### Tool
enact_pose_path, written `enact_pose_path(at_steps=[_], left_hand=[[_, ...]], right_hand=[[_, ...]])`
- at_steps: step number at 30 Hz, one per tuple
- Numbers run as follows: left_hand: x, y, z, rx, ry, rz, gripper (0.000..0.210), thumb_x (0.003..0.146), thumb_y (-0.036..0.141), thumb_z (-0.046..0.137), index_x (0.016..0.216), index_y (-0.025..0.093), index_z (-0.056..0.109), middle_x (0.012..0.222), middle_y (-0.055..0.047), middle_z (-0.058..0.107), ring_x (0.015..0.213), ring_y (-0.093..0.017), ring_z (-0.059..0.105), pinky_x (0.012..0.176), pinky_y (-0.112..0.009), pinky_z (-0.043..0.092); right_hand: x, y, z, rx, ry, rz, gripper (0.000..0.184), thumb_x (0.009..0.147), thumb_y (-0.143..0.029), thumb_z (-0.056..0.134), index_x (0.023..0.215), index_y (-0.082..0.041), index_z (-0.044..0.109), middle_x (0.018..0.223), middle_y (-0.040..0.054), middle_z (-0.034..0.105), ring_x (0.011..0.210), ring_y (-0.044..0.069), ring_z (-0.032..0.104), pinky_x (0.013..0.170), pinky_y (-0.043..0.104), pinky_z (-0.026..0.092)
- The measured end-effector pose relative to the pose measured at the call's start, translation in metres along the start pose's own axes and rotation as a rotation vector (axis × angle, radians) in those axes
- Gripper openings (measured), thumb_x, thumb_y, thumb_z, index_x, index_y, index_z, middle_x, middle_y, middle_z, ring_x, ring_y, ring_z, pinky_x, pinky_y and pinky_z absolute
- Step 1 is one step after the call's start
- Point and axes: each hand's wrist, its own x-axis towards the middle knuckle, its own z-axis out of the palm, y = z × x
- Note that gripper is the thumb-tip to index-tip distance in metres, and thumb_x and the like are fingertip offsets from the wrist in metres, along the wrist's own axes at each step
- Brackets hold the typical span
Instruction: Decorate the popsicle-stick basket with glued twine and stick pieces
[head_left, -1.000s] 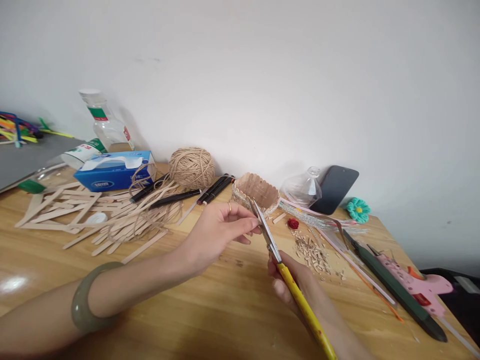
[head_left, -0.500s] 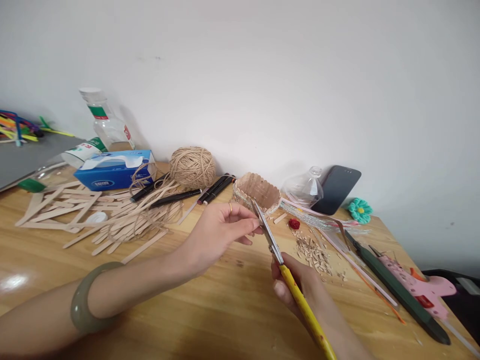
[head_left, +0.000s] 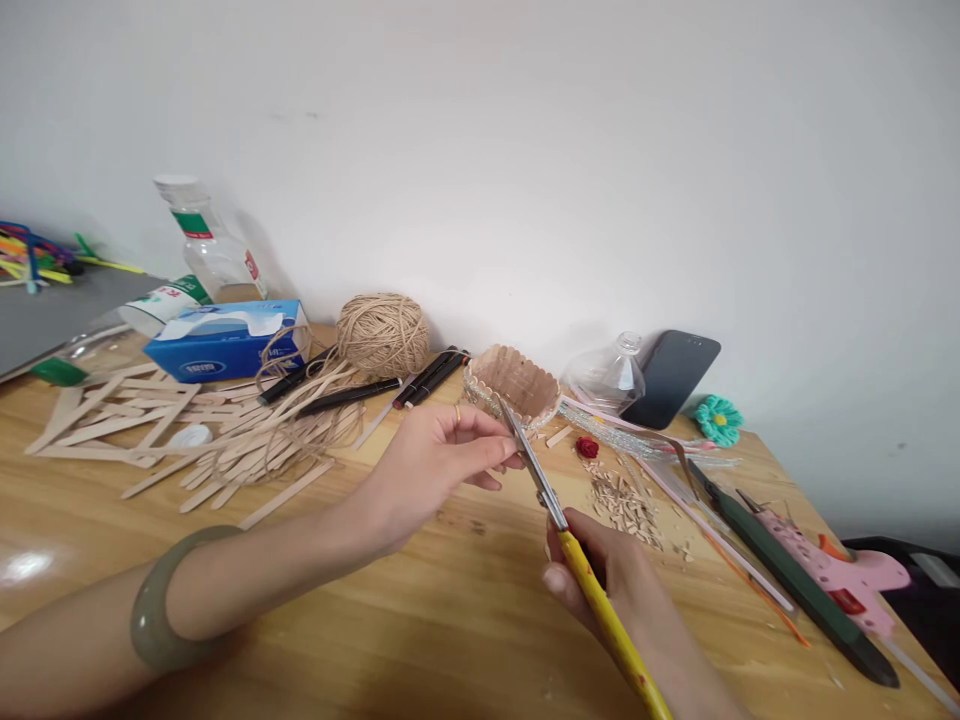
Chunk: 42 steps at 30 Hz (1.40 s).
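My right hand (head_left: 611, 565) is closed around yellow-handled scissors (head_left: 551, 495), seen nearly edge-on. Their silver blades point up and away, toward the front of a small scalloped basket of wooden stick pieces (head_left: 521, 380). My left hand (head_left: 450, 455) meets the blades with thumb and forefinger pressed together; whatever lies in that pinch is too small to make out. Behind the scissors, a red rose-like ornament (head_left: 587, 447) and a heap of wood scraps (head_left: 626, 505) lie on the table.
Craft sticks (head_left: 277, 460), a twine ball (head_left: 383, 333), black markers (head_left: 431, 380) and a blue tissue pack (head_left: 225, 345) spread across the left. On the right lie a clear bottle (head_left: 619, 375), a phone (head_left: 675, 375), a dark green tool (head_left: 795, 575) and a pink glue gun (head_left: 832, 575).
The view has shifted very slightly. Both hands keep nearly the same pose, with the scissor blades still at the left fingertips.
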Motion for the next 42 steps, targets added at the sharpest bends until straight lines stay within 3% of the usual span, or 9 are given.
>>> enact_pose_path(at_steps=[12, 28, 31, 35, 39, 41, 42], left_hand=[[0.001, 0.004, -0.001, 0.021, -0.019, -0.027, 0.006, 0.067, 0.02, 0.068, 0.064, 0.015, 0.068, 0.064, 0.0, 0.069, 0.063, -0.011, 0.06, 0.057, -0.02, 0.048], [0.0, 0.008, -0.004, 0.063, -0.042, -0.036, 0.005, 0.065, 0.021, 0.07, 0.061, 0.018, 0.072, 0.064, -0.001, 0.069, 0.064, -0.011, 0.059, 0.057, -0.019, 0.049], [-0.001, 0.009, -0.005, 0.075, -0.055, -0.037, 0.006, 0.066, 0.023, 0.07, 0.063, 0.019, 0.072, 0.066, -0.001, 0.071, 0.065, -0.011, 0.06, 0.057, -0.02, 0.049], [-0.003, 0.014, -0.006, 0.123, -0.081, -0.037, 0.006, 0.066, 0.023, 0.069, 0.064, 0.018, 0.071, 0.066, -0.001, 0.071, 0.062, -0.012, 0.06, 0.056, -0.02, 0.049], [-0.001, 0.013, -0.012, 0.367, -0.207, -0.034, 0.01, 0.07, 0.028, 0.067, 0.069, 0.018, 0.068, 0.065, 0.0, 0.068, 0.058, -0.012, 0.059, 0.052, -0.022, 0.048], [0.003, 0.003, -0.019, 0.677, -0.28, 0.131, 0.013, 0.077, 0.029, 0.062, 0.074, 0.017, 0.068, 0.067, -0.002, 0.068, 0.058, -0.013, 0.059, 0.053, -0.023, 0.047], [0.006, -0.005, -0.023, 0.848, -0.316, 0.298, 0.014, 0.081, 0.025, 0.057, 0.078, 0.017, 0.068, 0.072, -0.004, 0.069, 0.063, -0.014, 0.06, 0.057, -0.023, 0.048]], right_hand=[[0.001, 0.003, -0.001, -0.042, 0.043, -0.019, 0.047, 0.074, -0.059, 0.055, 0.058, -0.021, 0.034, 0.056, -0.0056, 0.03, 0.054, 0.011, 0.026, 0.046, 0.023, 0.021], [-0.001, 0.002, -0.001, -0.078, 0.085, -0.014, 0.049, 0.073, -0.057, 0.056, 0.053, -0.022, 0.028, 0.054, -0.0061, 0.024, 0.051, 0.009, 0.023, 0.045, 0.023, 0.018], [-0.002, 0.005, 0.001, 0.016, 0.079, -0.036, 0.05, 0.073, -0.061, 0.056, 0.054, -0.022, 0.029, 0.052, -0.0063, 0.025, 0.047, 0.008, 0.023, 0.042, 0.023, 0.017], [0.0, 0.017, 0.004, 0.328, 0.143, -0.066, 0.05, 0.077, -0.068, 0.046, 0.06, -0.023, 0.037, 0.045, -0.0077, 0.03, 0.038, 0.007, 0.026, 0.035, 0.021, 0.017], [0.005, 0.028, -0.001, 0.483, 0.257, -0.102, 0.051, 0.081, -0.066, 0.043, 0.057, -0.022, 0.041, 0.037, -0.0064, 0.035, 0.032, 0.007, 0.028, 0.033, 0.021, 0.018], [0.006, 0.031, -0.006, 0.501, 0.275, -0.108, 0.049, 0.082, -0.065, 0.044, 0.06, -0.021, 0.044, 0.037, -0.0064, 0.037, 0.031, 0.007, 0.03, 0.033, 0.021, 0.02], [0.007, 0.031, -0.008, 0.509, 0.278, -0.119, 0.048, 0.082, -0.064, 0.044, 0.062, -0.021, 0.046, 0.038, -0.0067, 0.037, 0.032, 0.007, 0.03, 0.033, 0.021, 0.02]])
